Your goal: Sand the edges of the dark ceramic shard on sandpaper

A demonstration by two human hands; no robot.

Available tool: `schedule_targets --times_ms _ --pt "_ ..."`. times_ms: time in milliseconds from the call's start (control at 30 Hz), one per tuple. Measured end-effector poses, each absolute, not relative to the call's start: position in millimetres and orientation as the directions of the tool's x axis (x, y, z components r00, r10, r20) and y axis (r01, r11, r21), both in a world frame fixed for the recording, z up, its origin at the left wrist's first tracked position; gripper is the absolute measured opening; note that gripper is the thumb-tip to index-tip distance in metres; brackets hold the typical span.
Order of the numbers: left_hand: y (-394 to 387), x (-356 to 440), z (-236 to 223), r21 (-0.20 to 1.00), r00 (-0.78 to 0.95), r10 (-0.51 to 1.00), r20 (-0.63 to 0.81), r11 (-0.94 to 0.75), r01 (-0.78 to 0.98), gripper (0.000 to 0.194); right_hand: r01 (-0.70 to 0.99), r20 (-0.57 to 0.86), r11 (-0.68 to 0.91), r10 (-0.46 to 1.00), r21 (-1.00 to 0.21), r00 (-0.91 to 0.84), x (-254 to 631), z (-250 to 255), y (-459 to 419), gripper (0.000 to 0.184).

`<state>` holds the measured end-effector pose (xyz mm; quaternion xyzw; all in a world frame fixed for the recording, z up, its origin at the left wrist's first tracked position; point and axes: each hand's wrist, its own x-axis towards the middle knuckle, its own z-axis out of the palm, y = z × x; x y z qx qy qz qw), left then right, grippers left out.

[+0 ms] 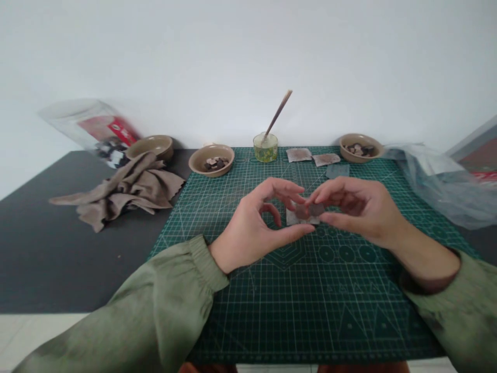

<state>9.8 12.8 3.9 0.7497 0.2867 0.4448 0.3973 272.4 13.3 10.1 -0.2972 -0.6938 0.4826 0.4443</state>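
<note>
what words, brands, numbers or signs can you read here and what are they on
No text is readable.
Red label on the left bag: white marks, too blurred to read.
Red strip at the right edge: pale marks, too blurred to read.
Green mat: printed lines, circles and triangles; any numbers are too small to read.

Small pale packet, brownish mid-section, just right of and below frame centre; small greyish piece overlaps its right side.

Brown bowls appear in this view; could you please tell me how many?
3: one bowl behind the cloth, one at the back left of the green mat, one at its back right.
</note>
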Motion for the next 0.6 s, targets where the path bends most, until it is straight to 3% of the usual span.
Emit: schedule_targets --times_ms 67,167,300,400,600 --pt "18.9 8.4 4.3 0.779 0.464 0.763 0.45 -0.589 0.214 0.044 0.177 0.35 0.451 0.841 -0.875 -0.413 278.2 18.1 20.8 0.026" --pt "27.1 5.3 9.4 0.515 0.601 0.679 0.422 -0.725 0.458 0.036 0.462 0.347 0.594 0.784 -0.659 -0.514 281.3 28.7 33.7 0.021" --pt "35.1 5.7 15.4 0.199 0.757 0.581 0.299 -0.814 0.546 0.04 0.574 0.291 0.716 0.691 -0.397 -0.662 273.0 23.2 46.4 0.013" --pt "40.8 8.9 11.9 0.16 0.792 0.557 0.25 -0.831 0.533 0.033 0.595 0.248 0.724 0.683 -0.348 -0.687 268.4 9.6 50.4 0.014" --pt "49.8 8.1 -3.3 0.255 0.761 0.584 0.282 -0.81 0.527 0.036 0.582 0.311 0.72 0.691 -0.378 -0.653 273.3 -2.4 52.3 0.008"
